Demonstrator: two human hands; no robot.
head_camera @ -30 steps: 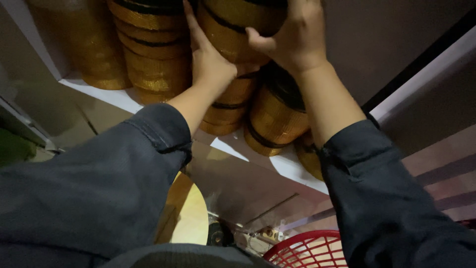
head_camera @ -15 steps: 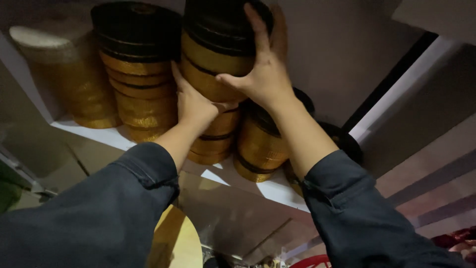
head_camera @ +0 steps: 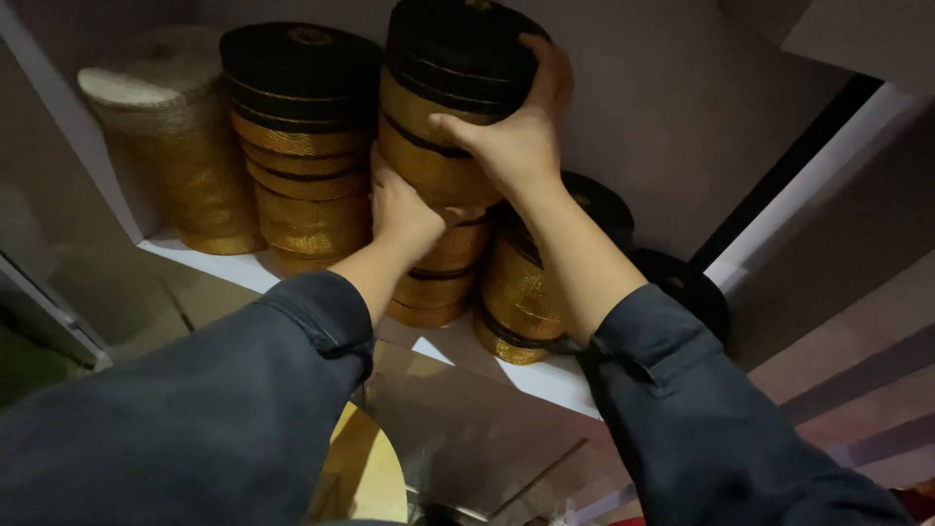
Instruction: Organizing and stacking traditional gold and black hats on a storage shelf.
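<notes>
Golden spool stack (head_camera: 443, 146) clasped: right hand (head_camera: 511, 146) high (left hand (head_camera: 404, 209) below).

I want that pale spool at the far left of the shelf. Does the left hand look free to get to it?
Probably not right away: the left hand is pressed against the middle stack of gold spools, and another stack stands between it and the pale spool.

Both hands on a tall stack of gold spools (head_camera: 443, 146) on a white shelf (head_camera: 526, 375): right hand (head_camera: 511, 141) gripping upper spools, left hand (head_camera: 404, 209) pressed lower. More stacks (head_camera: 302, 146) alongside.
</notes>
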